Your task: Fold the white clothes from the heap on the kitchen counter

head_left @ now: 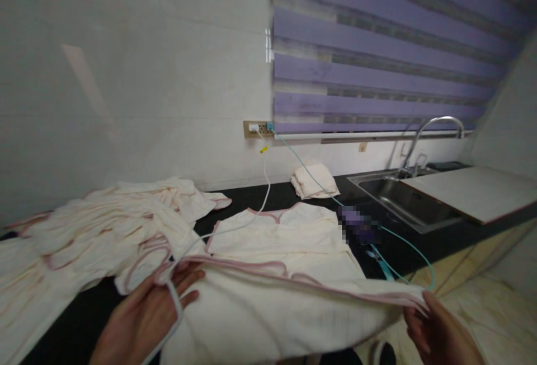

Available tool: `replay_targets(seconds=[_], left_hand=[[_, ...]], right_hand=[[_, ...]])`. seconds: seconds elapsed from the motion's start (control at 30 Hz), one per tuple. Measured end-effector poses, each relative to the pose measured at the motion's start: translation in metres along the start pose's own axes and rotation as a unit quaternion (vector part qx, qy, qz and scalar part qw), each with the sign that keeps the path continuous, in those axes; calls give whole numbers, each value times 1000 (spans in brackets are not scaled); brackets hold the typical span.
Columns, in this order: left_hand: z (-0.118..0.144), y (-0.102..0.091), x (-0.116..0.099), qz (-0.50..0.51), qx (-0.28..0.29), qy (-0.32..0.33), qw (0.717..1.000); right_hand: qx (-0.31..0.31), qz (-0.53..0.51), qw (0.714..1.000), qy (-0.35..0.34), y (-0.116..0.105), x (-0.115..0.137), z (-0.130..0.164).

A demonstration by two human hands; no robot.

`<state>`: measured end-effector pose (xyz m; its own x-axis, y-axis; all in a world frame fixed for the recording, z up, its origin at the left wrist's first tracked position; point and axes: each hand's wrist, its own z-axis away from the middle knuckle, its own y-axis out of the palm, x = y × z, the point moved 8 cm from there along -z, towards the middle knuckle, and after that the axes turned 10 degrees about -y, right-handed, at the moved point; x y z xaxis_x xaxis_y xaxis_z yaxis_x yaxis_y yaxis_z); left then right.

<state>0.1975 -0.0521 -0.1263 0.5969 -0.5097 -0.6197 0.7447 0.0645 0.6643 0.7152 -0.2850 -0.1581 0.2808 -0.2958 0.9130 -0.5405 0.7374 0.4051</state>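
Note:
A cream garment with pink trim [289,253] lies spread on the black counter [243,197]. My left hand [146,314] grips its near left edge, with a white cable crossing the fingers. My right hand [440,328] pinches the garment's near right corner past the counter's front edge. The near hem is stretched between the two hands.
A heap of similar cream cloths [104,225] covers the counter's left side. A folded cloth [314,181] sits by the wall. White [265,186] and teal [403,242] cables run from a wall socket [258,128]. A steel sink [403,197] with tap and a white board [474,191] are on the right.

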Motion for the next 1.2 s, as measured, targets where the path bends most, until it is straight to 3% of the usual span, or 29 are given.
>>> replay_targets(seconds=[0.23, 0.47, 0.57, 0.73, 0.9, 1.0, 1.1, 1.17, 1.2], left_hand=[[-25, 22, -10, -36, 29, 34, 998], [-64, 48, -33, -25, 55, 34, 998], [-90, 57, -48, -21, 53, 54, 997], [-127, 66, -74, -65, 36, 141, 987], [-155, 74, -78, -121, 19, 175, 977], [-168, 79, -73, -211, -8, 194, 958], [-176, 85, -68, -341, -48, 236, 909], [-178, 89, -60, -404, -47, 253, 878], [-177, 92, -55, -437, -32, 257, 861]], right_hand=[[57, -58, 996, -32, 60, 5, -31], [107, -49, 992, -51, 118, 5, -94], [122, -27, 991, -43, 148, 1, -122], [154, 61, 984, -66, 202, -2, -160], [180, 130, 968, -113, 252, -15, -189], [196, 206, 946, -153, 270, -37, -193], [227, 286, 912, -186, 276, -67, -179], [258, 350, 874, -219, 278, -83, -163], [277, 405, 835, -250, 280, -88, -155]])
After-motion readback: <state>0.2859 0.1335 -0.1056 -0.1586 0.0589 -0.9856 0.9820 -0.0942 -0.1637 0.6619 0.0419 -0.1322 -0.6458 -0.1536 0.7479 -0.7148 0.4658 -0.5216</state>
